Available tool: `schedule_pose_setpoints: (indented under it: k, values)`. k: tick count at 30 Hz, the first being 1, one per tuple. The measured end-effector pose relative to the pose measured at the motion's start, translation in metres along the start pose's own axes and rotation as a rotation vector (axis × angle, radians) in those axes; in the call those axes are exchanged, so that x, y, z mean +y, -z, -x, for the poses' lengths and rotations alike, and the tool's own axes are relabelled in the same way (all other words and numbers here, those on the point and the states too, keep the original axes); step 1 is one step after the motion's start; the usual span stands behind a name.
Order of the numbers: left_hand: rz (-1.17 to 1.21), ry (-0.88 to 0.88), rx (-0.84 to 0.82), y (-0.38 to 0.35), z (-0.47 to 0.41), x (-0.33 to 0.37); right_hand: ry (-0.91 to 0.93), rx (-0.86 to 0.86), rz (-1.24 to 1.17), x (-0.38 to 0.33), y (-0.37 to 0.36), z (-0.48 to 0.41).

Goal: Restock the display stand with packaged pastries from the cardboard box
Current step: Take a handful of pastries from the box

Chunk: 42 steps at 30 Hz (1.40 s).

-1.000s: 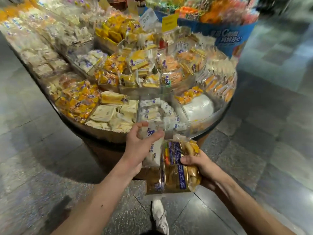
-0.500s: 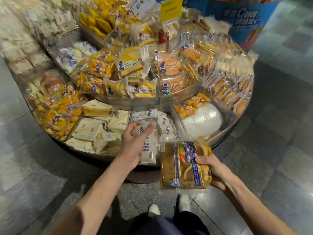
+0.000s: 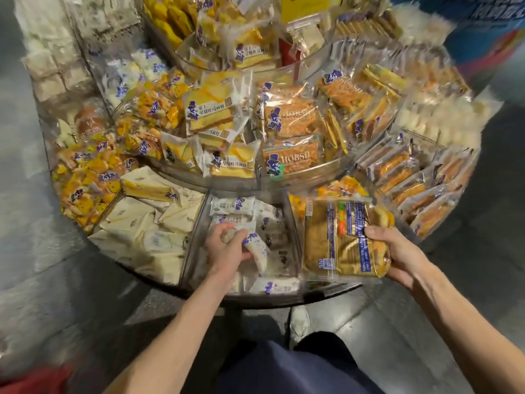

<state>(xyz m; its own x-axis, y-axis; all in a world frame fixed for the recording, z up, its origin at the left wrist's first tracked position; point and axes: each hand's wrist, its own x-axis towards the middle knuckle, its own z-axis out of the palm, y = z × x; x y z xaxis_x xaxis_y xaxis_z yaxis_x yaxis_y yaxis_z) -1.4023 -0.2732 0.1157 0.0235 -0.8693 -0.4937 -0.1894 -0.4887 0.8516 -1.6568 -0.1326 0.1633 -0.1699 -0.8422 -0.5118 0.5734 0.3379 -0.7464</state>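
Observation:
My left hand point(image 3: 227, 250) grips a small white packaged pastry point(image 3: 259, 248) with a purple logo, low inside the front middle compartment of the round display stand point(image 3: 255, 298). Other white packs of the same kind lie around and under it. My right hand point(image 3: 397, 251) holds a stack of golden-brown packaged pastries point(image 3: 343, 240) with blue labels by its right edge, over the compartment to the right. The cardboard box is out of view.
Clear dividers split the stand into wedge compartments. Cream triangular packs point(image 3: 147, 223) fill the one on the left, yellow packs point(image 3: 88, 177) the far left, brown sandwich cakes point(image 3: 420, 177) the right. An upper tier holds toast and HORSH packs point(image 3: 289, 157). My legs and one shoe point(image 3: 298, 322) stand below the rim.
I have stepped closer to the stand. My left hand has lowered the white pack into the middle compartment. My right hand has carried the brown stack forward over the neighbouring compartment.

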Motion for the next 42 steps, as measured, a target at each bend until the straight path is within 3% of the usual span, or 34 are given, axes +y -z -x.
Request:
schedule_pose_setpoints:
  k: [5,9,16,22,27,38,42]
  values:
    - [0.085,0.103,0.025,-0.015,0.005,-0.017,-0.041,-0.067,-0.022,-0.018,0.012,-0.021]
    - [-0.286,-0.026,0.047,-0.009,0.012,-0.025,-0.090,-0.111,-0.014,-0.019,0.020,-0.034]
    - [-0.727,-0.090,-0.103,0.001,0.021,-0.031,-0.125,-0.153,-0.008,-0.016,0.022,-0.043]
    - [-0.682,-0.102,-0.089,-0.008,0.023,-0.030,-0.121,-0.198,0.010,-0.015,0.019,-0.044]
    - [-0.972,-0.203,-0.206,-0.003,0.021,-0.035,-0.113,-0.249,0.012,-0.013,0.017,-0.043]
    - [-0.533,-0.245,-0.391,0.030,0.022,-0.019,-0.140,-0.259,-0.023,-0.002,0.006,-0.043]
    - [-0.469,-0.133,-0.288,0.039,0.014,-0.018,-0.158,-0.282,-0.023,0.004,-0.003,-0.046]
